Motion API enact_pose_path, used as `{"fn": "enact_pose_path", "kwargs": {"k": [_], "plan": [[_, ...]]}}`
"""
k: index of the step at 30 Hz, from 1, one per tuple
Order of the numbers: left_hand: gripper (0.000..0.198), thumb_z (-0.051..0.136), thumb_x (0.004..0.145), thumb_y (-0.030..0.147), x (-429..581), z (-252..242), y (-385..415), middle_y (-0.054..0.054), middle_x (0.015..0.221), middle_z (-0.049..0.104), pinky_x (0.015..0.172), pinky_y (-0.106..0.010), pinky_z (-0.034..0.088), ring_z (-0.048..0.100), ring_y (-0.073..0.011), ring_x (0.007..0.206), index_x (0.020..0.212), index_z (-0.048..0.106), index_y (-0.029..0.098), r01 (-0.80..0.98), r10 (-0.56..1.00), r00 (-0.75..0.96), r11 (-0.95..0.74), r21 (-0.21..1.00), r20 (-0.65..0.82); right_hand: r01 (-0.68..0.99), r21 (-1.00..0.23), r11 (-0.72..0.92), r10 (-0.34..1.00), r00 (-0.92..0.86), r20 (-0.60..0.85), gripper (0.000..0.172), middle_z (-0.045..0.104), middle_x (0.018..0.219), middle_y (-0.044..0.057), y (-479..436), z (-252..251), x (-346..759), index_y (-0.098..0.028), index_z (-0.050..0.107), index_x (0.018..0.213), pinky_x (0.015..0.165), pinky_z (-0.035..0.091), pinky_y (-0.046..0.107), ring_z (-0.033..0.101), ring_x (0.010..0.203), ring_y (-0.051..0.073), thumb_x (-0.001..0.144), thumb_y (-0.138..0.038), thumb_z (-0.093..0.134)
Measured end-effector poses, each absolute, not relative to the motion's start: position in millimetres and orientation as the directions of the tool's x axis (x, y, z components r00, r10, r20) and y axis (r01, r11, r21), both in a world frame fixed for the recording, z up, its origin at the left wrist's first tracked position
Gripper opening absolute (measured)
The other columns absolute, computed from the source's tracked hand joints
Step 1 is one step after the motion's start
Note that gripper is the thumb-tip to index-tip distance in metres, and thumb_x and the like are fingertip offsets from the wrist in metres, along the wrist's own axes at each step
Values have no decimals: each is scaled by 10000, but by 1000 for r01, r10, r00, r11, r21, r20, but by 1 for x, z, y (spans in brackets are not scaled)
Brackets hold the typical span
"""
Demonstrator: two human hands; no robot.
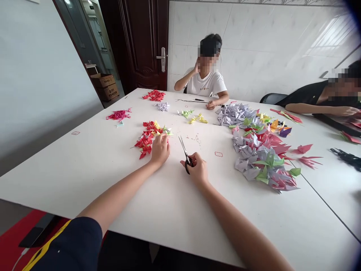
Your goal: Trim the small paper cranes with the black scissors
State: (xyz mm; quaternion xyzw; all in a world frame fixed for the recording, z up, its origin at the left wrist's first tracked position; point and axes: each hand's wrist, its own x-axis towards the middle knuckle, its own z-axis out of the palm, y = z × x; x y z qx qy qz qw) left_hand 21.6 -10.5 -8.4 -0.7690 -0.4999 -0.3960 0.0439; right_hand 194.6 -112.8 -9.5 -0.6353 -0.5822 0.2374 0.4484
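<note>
Left hand [160,149] open, resting on red folded paper [145,140] (feather-light, crushes easily, pinch by the edges); right hand [196,168] clamped on scissors [184,153], lower center.

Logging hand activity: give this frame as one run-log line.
left hand: touching red origami pile | right hand: holding black-handled scissors | surface: white table

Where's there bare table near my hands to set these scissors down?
The widest bare patch of the table lies between the near edge and your left hand and right hand, which holds the scissors. Another lies left of the red paper pile. It's crowded to the right, around the big heap of folded paper.
</note>
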Motion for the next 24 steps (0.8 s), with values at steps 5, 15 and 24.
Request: {"fn": "enact_pose_path", "kwargs": {"k": [5, 15, 24], "plan": [[355, 411, 862, 146, 25, -12, 18, -154, 1238, 537, 1006, -431, 384, 472, -286, 1192, 1191, 544, 164, 838, 766, -11, -343, 423, 643, 432, -898, 84, 968, 179, 177, 314, 489, 585, -55, -115, -8, 197, -259, 460, 775, 493, 317, 240, 379, 517, 128, 714, -463, 691], [238, 396, 817, 113, 23, -16, 29, -130, 998, 660, 957, -432, 421, 555, -281, 1083, 782, 622, 176, 839, 816, -54, -275, 469, 575, 413, -909, 51, 956, 244, 164, 352, 435, 577, -56, -113, -9, 199, -257, 429, 752, 479, 301, 245, 347, 516, 128, 729, -517, 665], [278, 425, 825, 143, 20, -20, 32, -121, 1037, 679, 910, -411, 435, 579, -281, 1044, 944, 675, 163, 793, 819, -71, -299, 530, 569, 456, -890, 15, 948, 276, 158, 375, 441, 580, -46, -110, -11, 197, -256, 445, 758, 489, 298, 250, 344, 514, 131, 715, -557, 664]]}}
